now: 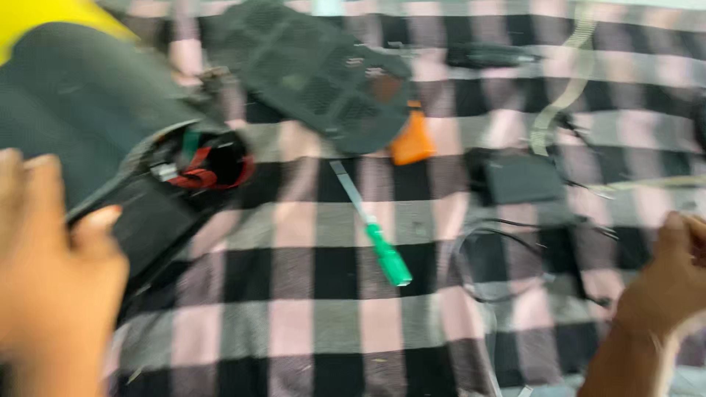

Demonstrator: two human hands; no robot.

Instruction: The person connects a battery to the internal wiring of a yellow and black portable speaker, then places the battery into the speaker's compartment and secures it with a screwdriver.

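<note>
Inside dark housing (110,132): red wires (209,173).

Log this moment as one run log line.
left hand: grips black device | right hand: closed, holding unclear | green-handled screwdriver: lying on checked cloth

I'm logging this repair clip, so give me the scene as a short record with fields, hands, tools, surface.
surface: checked cloth, black, pink and grey
left hand: grips a dark opened device with red and green wiring showing
right hand: closed, near thin black cables; contents unclear
tool: green-handled screwdriver, lying free mid-cloth
other parts: black perforated cover, orange piece, small black box
image: motion-blurred
</note>
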